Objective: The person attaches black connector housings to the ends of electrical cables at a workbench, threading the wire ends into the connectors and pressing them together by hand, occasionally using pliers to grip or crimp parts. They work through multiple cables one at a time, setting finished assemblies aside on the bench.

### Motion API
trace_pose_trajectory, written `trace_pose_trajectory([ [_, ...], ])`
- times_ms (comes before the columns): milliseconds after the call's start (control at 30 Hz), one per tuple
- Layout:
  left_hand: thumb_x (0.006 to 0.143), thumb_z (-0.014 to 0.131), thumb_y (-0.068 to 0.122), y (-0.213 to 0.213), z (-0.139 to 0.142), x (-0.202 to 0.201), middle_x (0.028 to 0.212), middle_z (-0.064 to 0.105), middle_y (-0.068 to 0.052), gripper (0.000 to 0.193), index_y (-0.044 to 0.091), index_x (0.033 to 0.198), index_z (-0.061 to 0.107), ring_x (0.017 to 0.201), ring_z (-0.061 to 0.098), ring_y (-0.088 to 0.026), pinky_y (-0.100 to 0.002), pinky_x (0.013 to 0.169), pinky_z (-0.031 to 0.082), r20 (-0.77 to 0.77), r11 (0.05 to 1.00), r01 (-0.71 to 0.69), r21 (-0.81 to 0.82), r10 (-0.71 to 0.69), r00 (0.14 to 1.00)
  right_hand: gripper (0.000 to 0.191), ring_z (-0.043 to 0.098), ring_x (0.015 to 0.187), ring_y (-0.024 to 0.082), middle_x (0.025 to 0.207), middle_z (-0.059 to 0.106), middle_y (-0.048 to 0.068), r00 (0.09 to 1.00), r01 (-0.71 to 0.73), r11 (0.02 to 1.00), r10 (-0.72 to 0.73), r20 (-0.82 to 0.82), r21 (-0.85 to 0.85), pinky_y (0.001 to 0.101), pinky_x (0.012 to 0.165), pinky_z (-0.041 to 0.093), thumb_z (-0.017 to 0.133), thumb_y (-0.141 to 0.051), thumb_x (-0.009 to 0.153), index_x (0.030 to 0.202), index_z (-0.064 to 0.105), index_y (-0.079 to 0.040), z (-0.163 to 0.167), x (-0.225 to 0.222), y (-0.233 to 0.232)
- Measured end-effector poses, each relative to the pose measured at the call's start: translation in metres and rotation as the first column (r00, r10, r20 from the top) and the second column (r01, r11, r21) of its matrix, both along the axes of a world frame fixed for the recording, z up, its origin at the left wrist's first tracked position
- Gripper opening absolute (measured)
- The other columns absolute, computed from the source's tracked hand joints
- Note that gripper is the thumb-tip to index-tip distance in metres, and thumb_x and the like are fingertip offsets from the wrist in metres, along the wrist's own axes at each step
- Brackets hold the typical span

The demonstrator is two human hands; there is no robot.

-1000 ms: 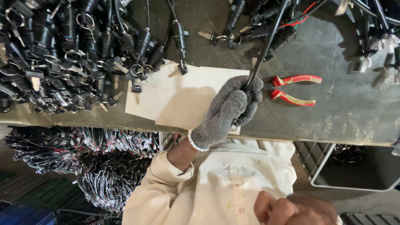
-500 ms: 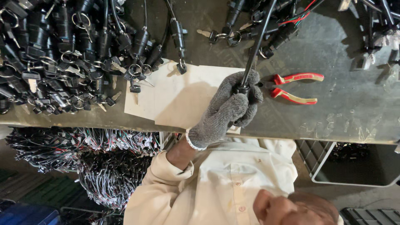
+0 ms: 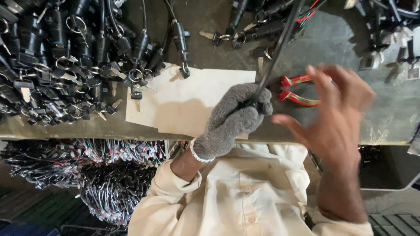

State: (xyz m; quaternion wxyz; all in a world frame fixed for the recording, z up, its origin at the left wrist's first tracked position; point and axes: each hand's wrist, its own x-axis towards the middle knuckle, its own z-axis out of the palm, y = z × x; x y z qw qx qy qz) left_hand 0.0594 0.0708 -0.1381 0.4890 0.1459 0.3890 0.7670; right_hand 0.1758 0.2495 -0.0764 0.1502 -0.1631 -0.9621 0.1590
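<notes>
The upper end of the black cable [image 3: 280, 46] is cut off by the top edge of the view, and its lower end is hidden inside the gloved left hand [image 3: 234, 120]. The jaws of the red-handled pliers [image 3: 299, 89] are covered by that glove, and part of the handles is masked by the bare right hand [image 3: 337, 116], which is blurred; whether its fingertips touch the handles cannot be told. The heap of black key switches [image 3: 65, 65] is too tangled for single pieces to be counted.

The left hand, in a grey knitted glove, is closed into a fist around the cable, which rises obliquely toward the upper right. The right hand is held with fingers spread and slightly curled, directly over the pliers, with nothing gripped.

The cable is held above the front edge of the grey workbench [image 3: 385, 118], just beside a sheet of pale cardboard [image 3: 183, 100] laid flat on the bench. The pliers lie on the bench immediately right of the glove. Keys on rings are seen scattered among the switches at the left and along the top. Below the bench edge, bundles of multicoloured wires [image 3: 87, 170] are stored, and a dark bin [image 3: 389, 168] is seen at the lower right. A cream shirt [image 3: 236, 196] fills the lower centre.
</notes>
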Motion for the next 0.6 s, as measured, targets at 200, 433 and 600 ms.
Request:
trace_pose_trajectory([
  [200,0.102,0.062,0.004,-0.002,0.016,-0.003,0.114,0.061,-0.003,0.044,0.003,0.143,0.047,0.086,0.051,-0.004,-0.019,0.076,0.046,0.143,0.996,0.085,0.017,-0.087,0.986,0.06,0.055,0.121,0.031,0.131,0.062,0.01,0.973,-0.034,0.992,0.005,0.232,0.122,0.0521,0.11,0.031,0.085,-0.047,0.092,0.133,0.064,-0.008,-0.066,0.024,0.008],
  [433,0.118,0.06,0.007,0.002,0.024,0.01,0.094,0.055,-0.002,0.029,-0.005,0.141,0.047,0.071,0.049,-0.003,-0.018,0.068,0.044,0.176,0.989,0.122,0.08,-0.134,0.975,0.037,0.06,0.104,0.021,0.118,0.064,0.009,0.997,0.026,0.424,-0.082,-0.01,-0.906,0.037,0.091,0.05,0.074,-0.029,0.095,0.121,0.064,-0.004,-0.07,0.042,0.015],
  [600,0.108,0.063,0.013,-0.007,0.034,0.011,0.119,0.059,-0.006,0.061,0.002,0.159,0.03,0.088,0.062,-0.012,-0.026,0.084,0.056,-0.578,0.993,0.081,-0.084,-0.114,0.808,0.036,0.07,0.102,0.027,0.118,0.072,0.008,0.999,-0.027,0.725,0.043,0.006,-0.688,0.0389,0.085,0.057,0.078,-0.013,0.084,0.118,0.069,-0.006,-0.045,0.011,0.0],
])
